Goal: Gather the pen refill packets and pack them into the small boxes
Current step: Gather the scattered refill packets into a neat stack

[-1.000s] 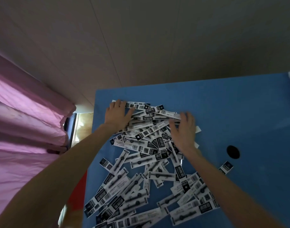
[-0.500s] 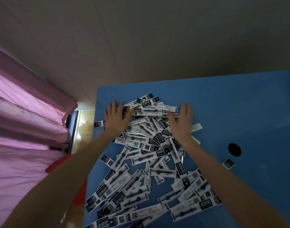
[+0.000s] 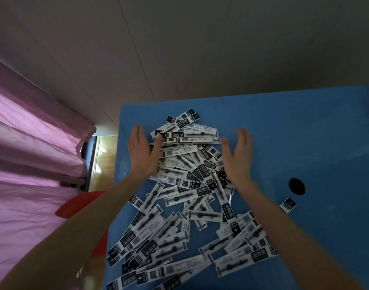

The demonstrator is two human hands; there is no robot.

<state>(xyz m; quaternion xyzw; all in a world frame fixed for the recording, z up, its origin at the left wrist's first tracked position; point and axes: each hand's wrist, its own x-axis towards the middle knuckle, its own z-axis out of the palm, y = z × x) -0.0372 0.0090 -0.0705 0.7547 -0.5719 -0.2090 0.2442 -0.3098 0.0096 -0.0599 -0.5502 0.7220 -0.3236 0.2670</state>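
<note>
both hands have spread wider: left hand (image 3: pixel 142 152) and right hand (image 3: pixel 237 158) flank the pen refill packets (image 3: pixel 189 164), grip open, flat. sweep inward along the bench (image 3: pixel 294 132), palms low; no boxes seem in view.

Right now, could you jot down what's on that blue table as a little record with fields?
surface: blue table
main item: pile of pen refill packets, loosely overlapping, spread from the far middle to the near edge
stray piece: one small packet lying apart, to the right of the pile
left hand: open, flat on the pile's far left side
right hand: open, at the pile's far right side
dark round spot: on the table, right of the pile
small boxes: none in view
off the table: pink curtain on the left
</note>
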